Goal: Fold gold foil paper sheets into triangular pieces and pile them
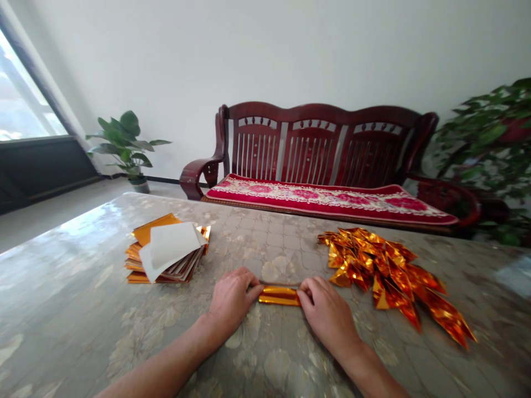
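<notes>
A strip of folded gold foil paper lies on the table between my two hands. My left hand pinches its left end between thumb and fingers. At the right end, my right hand is closed on the same strip in a similar pinch. Left of my hands is a stack of foil paper sheets, gold on one side, with a pale side facing up on top. Right of them sits a heap of shiny folded foil pieces with pointed ends.
The table has a patterned, glossy cover. Beyond its far edge stands a dark red wooden bench with a red floral runner. Potted plants flank the bench. Something clear and plastic-like lies at the right.
</notes>
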Demonstrator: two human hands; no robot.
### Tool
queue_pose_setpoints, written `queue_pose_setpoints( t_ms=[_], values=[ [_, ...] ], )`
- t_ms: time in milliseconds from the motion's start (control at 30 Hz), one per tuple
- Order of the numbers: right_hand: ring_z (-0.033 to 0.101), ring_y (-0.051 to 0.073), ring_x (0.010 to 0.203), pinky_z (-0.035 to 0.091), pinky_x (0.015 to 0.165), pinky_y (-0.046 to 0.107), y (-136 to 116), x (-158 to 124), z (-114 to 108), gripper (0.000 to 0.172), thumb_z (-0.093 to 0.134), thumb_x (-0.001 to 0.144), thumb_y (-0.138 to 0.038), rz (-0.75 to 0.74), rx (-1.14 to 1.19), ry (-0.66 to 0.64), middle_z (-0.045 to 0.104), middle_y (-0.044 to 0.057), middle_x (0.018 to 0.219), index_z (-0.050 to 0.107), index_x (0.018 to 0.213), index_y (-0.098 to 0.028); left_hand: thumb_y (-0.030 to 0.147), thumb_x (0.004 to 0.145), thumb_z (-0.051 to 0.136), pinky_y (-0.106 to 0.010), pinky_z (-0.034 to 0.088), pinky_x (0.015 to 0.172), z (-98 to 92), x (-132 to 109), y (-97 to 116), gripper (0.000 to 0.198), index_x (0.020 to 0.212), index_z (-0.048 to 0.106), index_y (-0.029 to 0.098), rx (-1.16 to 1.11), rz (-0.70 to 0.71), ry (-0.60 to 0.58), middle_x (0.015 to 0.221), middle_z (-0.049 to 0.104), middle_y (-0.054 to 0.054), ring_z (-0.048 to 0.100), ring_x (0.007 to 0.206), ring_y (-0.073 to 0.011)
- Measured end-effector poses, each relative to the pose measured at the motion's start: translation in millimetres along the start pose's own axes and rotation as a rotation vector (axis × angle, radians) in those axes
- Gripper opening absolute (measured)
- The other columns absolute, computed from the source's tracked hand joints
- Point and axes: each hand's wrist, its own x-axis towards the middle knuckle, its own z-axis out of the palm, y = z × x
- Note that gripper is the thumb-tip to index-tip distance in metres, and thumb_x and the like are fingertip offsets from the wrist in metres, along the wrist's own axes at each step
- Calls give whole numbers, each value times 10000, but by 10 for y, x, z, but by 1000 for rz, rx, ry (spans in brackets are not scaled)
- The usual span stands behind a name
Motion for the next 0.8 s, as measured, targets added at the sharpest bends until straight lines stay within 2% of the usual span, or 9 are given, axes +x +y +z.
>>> queue_pose_setpoints(
  t_ms=[233, 533, 700, 800],
  values=[
    [596, 193, 769, 374, 649, 287, -12, 2, -12, 172, 499, 896, -232, 3, 6, 2, 623, 16, 782, 560, 735, -236, 268, 868, 578, -247, 356, 682, -11, 14, 58, 142, 771, 676, 235, 114, -54, -26, 872, 668, 12, 627, 814, -154],
    [603, 199, 796, 370, 656, 287, -12, 16, -8, 167, 511, 908, -245, 27, -15, -29, 630, 10, 803, 566, 751, -237, 261, 871, 550, -253, 351, 672, 7, 14, 75, 136, 791, 655, 232, 158, -49, -28, 886, 655, -2, 616, 804, -167],
    [600, 193, 772, 362, 642, 288, -21, 15, -21, 170, 513, 902, -240, 23, -21, -24, 630, 10, 793, 568, 741, -235, 273, 852, 591, -264, 377, 707, 45, 23, 44, 51, 836, 619, 235, 129, -52, 1, 886, 622, 10, 605, 805, -170],
    [598, 191, 764, 362, 638, 287, -25, 21, -28, 170, 508, 897, -237, 13, -14, -13, 629, 13, 789, 568, 738, -234, 267, 842, 613, -277, 399, 753, 54, 22, 33, 86, 913, 586, 227, 115, -40, 59, 932, 602, -1, 592, 847, -177]
  ],
)
